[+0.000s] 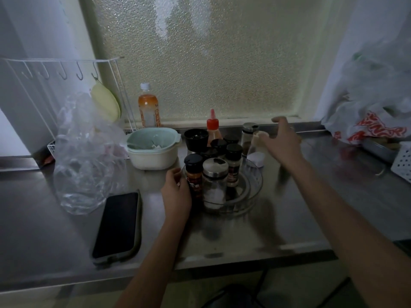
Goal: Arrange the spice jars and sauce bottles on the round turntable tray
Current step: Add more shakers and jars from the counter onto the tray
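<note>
A clear round turntable tray [255, 185] sits on the steel counter. It holds several spice jars, among them a black-lidded red spice jar [194, 174], a steel-lidded glass jar [214, 181] and a black-lidded jar [233, 165]. Behind them stand a red-capped sauce bottle [213, 127] and a black cup [196, 136]. My left hand [176, 192] curls on the tray's left rim beside the red spice jar. My right hand [282, 141] grips the top of a clear bottle [255, 154] with a cream cap, over the tray's far right edge. Another steel-lidded jar [249, 136] stands just behind it.
A phone [117, 225] lies at the front left, next to a clear plastic bag [84, 156]. A white bowl with a mint strainer [153, 147] stands left of the tray, an orange drink bottle [148, 107] behind it. Plastic bags [373, 121] and a white basket [402, 163] fill the right.
</note>
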### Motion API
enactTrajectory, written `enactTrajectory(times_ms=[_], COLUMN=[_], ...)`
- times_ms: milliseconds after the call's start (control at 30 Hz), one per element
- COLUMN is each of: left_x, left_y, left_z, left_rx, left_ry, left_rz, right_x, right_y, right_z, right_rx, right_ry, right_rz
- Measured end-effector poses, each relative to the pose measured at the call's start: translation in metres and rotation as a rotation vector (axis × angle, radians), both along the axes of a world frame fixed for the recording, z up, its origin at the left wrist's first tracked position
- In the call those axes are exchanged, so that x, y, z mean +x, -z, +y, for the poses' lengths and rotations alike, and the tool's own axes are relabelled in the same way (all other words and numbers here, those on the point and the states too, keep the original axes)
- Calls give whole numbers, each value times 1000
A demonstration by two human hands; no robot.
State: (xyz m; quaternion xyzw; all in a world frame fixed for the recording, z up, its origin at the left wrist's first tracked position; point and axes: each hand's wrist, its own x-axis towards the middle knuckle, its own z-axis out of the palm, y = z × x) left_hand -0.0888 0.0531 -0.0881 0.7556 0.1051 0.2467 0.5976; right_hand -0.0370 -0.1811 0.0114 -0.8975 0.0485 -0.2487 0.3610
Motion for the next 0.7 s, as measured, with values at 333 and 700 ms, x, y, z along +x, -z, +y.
enactTrajectory(times_ms=[333, 700], left_x=[6, 3], left_y=[1, -3], left_z=[2, 0], left_rx=[29, 53], left_ry=[-28, -46], left_rz=[11, 10], right_x=[44, -98], right_y=[29, 20], right_z=[7, 44], right_rx=[-53, 203], right_ry=[2, -97], right_rz=[82, -255])
